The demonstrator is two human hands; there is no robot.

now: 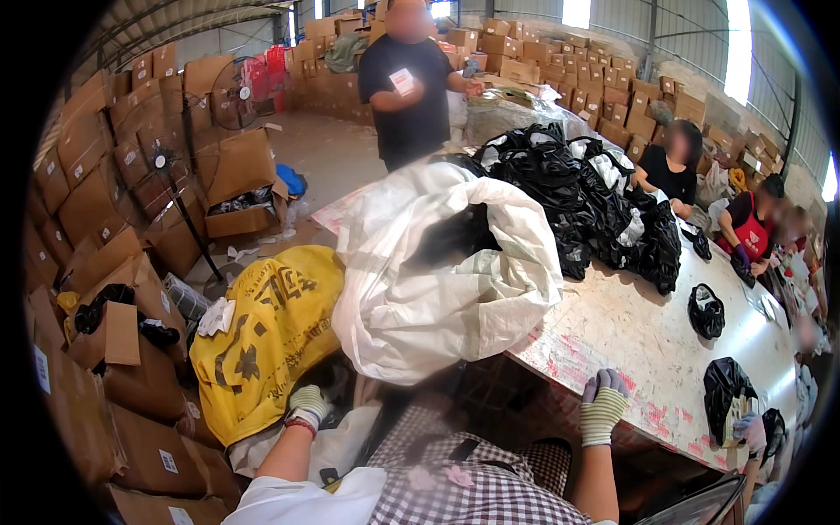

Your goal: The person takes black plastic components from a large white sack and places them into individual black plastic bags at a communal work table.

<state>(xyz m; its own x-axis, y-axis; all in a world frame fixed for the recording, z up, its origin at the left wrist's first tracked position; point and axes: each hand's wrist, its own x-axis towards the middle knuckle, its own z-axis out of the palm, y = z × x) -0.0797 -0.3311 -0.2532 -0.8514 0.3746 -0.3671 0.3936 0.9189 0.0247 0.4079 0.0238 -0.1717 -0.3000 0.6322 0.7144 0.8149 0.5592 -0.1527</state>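
Note:
My left hand [308, 405], in a striped knit glove, is at the lower edge of a yellow woven sack [269, 335] printed with black characters; its fingers are partly hidden, so its grip cannot be told. My right hand [604, 400], in a similar glove with grey fingertips, rests on the edge of the long table [623, 328] with nothing in it. Between them a large white woven sack [407, 315] stands with its rolled mouth up, something dark inside. Behind it, black plastic bags [545, 177] with white contents lie heaped on the table.
Cardboard boxes [151, 453] are stacked at the left, near a pedestal fan [161, 161]. A person [407, 98] stands beyond the white sack holding a white card. More people are along the table's right side; a gloved co-worker's hand [749, 430] holds a packet by a black bag [725, 387].

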